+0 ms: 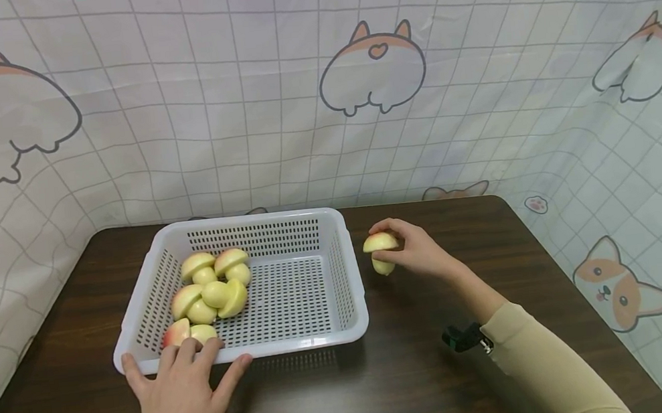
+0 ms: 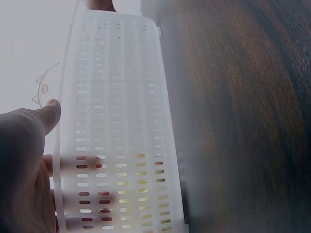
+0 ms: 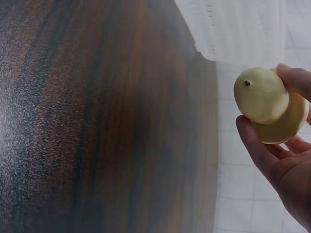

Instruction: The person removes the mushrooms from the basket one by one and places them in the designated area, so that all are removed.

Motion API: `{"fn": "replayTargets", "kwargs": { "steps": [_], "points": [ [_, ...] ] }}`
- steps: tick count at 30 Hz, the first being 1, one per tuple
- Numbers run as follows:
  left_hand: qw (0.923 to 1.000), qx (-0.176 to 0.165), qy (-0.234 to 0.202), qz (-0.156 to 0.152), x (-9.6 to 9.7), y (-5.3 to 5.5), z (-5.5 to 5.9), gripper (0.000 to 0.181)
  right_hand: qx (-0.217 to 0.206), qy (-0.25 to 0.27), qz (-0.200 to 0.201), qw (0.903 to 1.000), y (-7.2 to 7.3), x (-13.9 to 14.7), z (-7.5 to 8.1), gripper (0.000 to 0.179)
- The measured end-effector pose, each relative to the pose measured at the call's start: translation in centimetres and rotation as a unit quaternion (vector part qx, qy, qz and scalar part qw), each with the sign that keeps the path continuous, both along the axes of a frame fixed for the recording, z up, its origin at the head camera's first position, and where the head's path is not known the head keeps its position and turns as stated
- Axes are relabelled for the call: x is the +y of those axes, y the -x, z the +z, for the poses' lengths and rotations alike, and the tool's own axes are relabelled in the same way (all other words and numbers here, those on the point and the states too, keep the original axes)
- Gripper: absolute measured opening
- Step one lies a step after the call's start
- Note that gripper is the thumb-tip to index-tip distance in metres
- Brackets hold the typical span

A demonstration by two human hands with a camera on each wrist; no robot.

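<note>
Right grip (image 1: 417, 248) pinches a yellow mushroom-shaped piece (image 1: 379, 243), ideally lightly; left grip (image 1: 182, 392), fingers spread, holds the white perforated plastic basket (image 1: 285, 347).

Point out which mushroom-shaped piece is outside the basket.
The mushroom-shaped piece held by the right hand, to the right of the white basket; the other pieces all lie inside the basket.

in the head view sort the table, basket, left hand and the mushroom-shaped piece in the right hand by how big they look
1. Table
2. Basket
3. Left hand, perhaps enlarged by nearness to the camera
4. Mushroom-shaped piece, pinched in the right hand
</note>
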State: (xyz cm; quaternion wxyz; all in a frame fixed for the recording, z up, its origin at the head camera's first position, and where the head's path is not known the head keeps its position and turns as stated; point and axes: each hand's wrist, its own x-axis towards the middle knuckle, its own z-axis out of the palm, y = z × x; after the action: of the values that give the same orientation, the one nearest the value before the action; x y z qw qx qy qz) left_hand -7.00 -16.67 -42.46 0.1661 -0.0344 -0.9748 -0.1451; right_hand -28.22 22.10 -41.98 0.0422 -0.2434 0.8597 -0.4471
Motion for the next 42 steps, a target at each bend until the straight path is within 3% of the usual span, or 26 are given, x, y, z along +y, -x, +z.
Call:
{"fn": "replayTargets", "kwargs": {
  "steps": [18, 23, 36, 42],
  "points": [
    [0.9999, -0.011, 0.002, 0.000, 0.1, 0.0, 0.2, 0.057, -0.035, -0.029, -0.015, 0.9989, 1.3, 0.1, -2.0, 0.045],
    [0.9998, -0.021, 0.004, 0.001, 0.1, 0.0, 0.3, 0.058, -0.032, -0.032, -0.014, 0.9989, 1.2, -0.1, -1.8, 0.043],
    [0.9999, -0.014, 0.006, 0.000, 0.1, 0.2, 0.4, 0.056, -0.025, -0.047, -0.012, 0.9985, 2.7, 0.4, -3.3, 0.044],
    [0.9995, -0.030, 0.003, -0.001, 0.0, 0.2, 0.6, 0.055, -0.020, -0.049, -0.016, 0.9985, 3.0, 0.4, -3.7, 0.042]
  ]
}}
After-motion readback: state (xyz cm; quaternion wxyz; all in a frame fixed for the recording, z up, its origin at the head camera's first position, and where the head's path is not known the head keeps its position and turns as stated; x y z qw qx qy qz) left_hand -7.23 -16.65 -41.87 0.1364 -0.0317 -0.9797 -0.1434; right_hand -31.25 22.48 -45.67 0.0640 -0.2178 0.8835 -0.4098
